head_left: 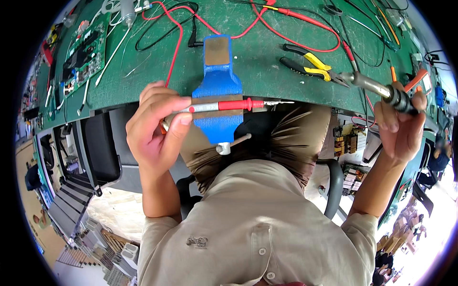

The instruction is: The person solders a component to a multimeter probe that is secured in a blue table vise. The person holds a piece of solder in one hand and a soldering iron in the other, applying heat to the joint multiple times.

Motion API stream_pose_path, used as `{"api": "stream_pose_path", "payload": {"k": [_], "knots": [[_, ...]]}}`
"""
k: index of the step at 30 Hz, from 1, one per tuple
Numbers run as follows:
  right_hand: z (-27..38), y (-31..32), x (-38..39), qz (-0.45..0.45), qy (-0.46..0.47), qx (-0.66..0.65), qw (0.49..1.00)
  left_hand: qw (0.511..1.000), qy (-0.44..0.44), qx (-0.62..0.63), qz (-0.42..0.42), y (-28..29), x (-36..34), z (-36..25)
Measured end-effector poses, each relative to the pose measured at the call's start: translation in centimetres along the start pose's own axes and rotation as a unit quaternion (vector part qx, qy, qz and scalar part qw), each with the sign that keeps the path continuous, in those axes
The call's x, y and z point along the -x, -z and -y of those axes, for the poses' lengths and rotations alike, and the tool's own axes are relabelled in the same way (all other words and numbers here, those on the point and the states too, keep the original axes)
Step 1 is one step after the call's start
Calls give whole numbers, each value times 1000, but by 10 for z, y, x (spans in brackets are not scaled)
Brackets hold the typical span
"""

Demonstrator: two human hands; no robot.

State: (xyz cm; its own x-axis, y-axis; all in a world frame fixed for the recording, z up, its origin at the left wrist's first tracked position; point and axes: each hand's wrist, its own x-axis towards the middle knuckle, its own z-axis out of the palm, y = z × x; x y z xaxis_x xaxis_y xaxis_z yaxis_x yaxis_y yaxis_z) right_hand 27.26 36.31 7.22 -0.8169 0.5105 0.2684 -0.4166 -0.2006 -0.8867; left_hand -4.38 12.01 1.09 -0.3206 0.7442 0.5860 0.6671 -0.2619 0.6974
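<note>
My left hand (155, 126) pinches a red-and-grey test probe (231, 105), which lies horizontally over the jaws of a blue bench vise (217, 83) at the table edge. A red lead runs up from beside that hand. The probe's metal end sticks out to the right of the vise. My right hand (398, 124), at the right, grips a soldering iron (377, 87) by its dark handle, its metal shaft angled up-left over yellow-and-black pliers (315, 71).
The green table (267, 76) carries a circuit board (81, 57) with white cables at the left, a syringe-like cylinder (127, 13), red and black leads, and hand tools at the right. A chair (329, 190) is under me; other people are at the far right.
</note>
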Motion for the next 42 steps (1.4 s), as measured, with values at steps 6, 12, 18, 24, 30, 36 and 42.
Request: {"api": "stream_pose_path", "payload": {"k": [6, 12, 18, 24, 30, 36, 42], "knots": [[-13, 22, -34, 27, -25, -5, 999, 1000, 23, -2, 7, 4, 3, -3], [-7, 12, -54, -12, -75, 77, 994, 999, 41, 27, 15, 5, 0, -6], [-17, 18, -63, 11, -114, 64, 991, 998, 58, 20, 2, 4, 7, -9], [-23, 15, -71, 31, -122, 54, 991, 998, 57, 20, -6, 3, 7, -9], [-25, -2, -71, 27, -112, 159, 981, 998, 57, 19, -6, 2, 8, -8], [-26, 0, -74, -13, -124, 147, 981, 999, 47, 23, -5, 1, 8, -5], [-28, -1, -73, 0, -124, 147, 981, 999, 43, 23, -5, 2, 8, -5]]}}
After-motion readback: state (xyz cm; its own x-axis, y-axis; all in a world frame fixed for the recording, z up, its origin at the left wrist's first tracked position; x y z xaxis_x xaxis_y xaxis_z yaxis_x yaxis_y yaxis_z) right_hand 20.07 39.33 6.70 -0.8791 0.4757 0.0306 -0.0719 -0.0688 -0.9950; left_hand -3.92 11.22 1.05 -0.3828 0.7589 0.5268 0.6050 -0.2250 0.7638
